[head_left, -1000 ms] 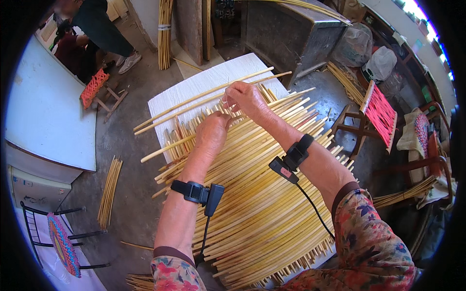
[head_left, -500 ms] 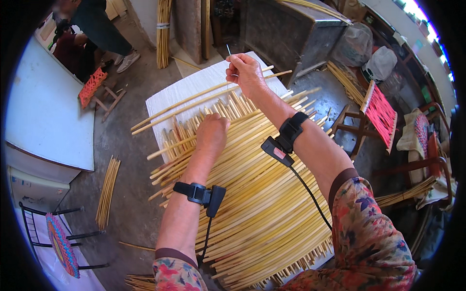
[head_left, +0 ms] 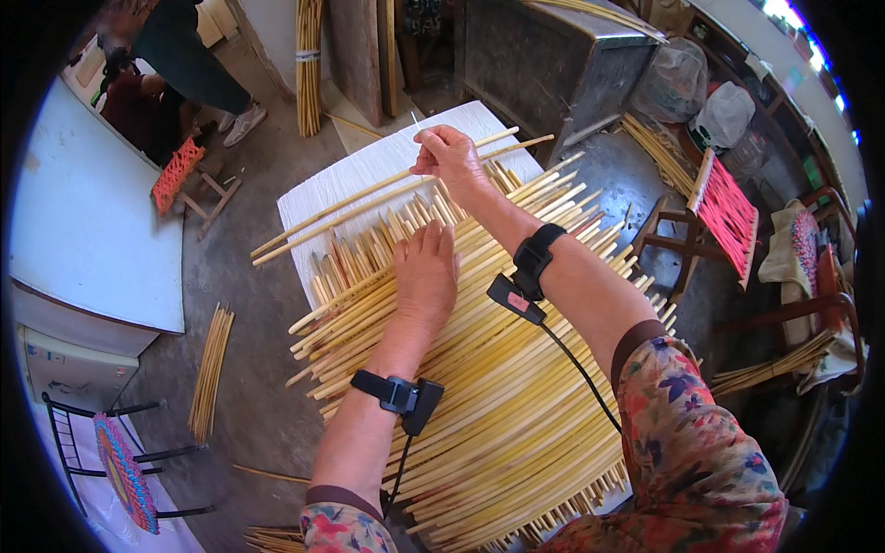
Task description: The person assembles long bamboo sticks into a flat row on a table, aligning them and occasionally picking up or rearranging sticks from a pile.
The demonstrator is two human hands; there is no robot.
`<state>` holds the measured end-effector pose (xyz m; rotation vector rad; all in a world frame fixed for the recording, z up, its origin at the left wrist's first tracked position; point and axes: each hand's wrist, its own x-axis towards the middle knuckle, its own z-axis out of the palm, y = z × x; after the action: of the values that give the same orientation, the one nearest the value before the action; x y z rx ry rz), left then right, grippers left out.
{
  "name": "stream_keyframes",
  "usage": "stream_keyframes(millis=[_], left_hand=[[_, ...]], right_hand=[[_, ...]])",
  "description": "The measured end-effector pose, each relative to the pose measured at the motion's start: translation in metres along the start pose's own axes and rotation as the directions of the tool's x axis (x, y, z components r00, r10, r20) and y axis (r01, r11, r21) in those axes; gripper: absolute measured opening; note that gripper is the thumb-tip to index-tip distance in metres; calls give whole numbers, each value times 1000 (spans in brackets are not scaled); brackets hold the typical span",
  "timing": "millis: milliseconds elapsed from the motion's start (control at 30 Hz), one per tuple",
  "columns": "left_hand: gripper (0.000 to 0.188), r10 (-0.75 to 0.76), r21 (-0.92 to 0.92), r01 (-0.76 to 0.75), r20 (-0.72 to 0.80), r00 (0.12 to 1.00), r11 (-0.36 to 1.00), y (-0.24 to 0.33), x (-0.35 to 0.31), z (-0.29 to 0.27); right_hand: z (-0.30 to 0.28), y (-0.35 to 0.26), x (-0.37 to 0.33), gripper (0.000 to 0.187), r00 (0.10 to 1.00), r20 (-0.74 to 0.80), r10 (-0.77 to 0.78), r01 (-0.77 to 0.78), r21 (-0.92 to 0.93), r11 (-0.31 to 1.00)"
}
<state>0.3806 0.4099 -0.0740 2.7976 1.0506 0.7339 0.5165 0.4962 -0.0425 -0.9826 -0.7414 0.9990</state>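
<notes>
A wide mat of pale yellow sticks [head_left: 516,387] lies in front of me, its sticks side by side, with a row of cross stick ends [head_left: 359,253] showing along its far edge. My left hand [head_left: 427,276] rests flat on the far sticks, fingers stretched out. Beyond it, my right hand [head_left: 454,164] is raised over the far edge, thumb and fingers pinched on a thin, needle-like pin [head_left: 416,118]. Only the pin's pale tip shows above the fingers. Any thread is too fine to make out.
Two loose sticks [head_left: 323,214] lie across the white board [head_left: 318,189] under the mat. Stools with red woven seats stand at the right [head_left: 724,217] and far left [head_left: 177,175]. A stick bundle [head_left: 212,369] lies on the floor at left. Another person [head_left: 189,55] stands at the far left.
My left hand has moved right and gone from curled round a stick to flat; that stick now lies against the others. My right hand has shifted left and slightly lower, tilting the pin.
</notes>
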Motion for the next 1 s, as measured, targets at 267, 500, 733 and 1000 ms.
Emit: stream_keyframes(millis=[267, 500, 733, 1000], left_hand=[[38, -46, -62, 51, 67, 997, 997, 13, -9, 10], [32, -55, -77, 56, 10, 998, 995, 6, -18, 19], [35, -26, -88, 28, 28, 999, 996, 2, -19, 24], [38, -31, -15, 31, 23, 999, 999, 4, -22, 17]], right_hand=[[-2, 7, 4, 18, 998, -44, -37, 36, -25, 999], [8, 11, 1, 15, 994, -75, -78, 80, 23, 997], [-3, 13, -4, 16, 993, -49, -106, 109, 75, 991], [-16, -2, -40, 14, 982, -115, -151, 167, 142, 976]])
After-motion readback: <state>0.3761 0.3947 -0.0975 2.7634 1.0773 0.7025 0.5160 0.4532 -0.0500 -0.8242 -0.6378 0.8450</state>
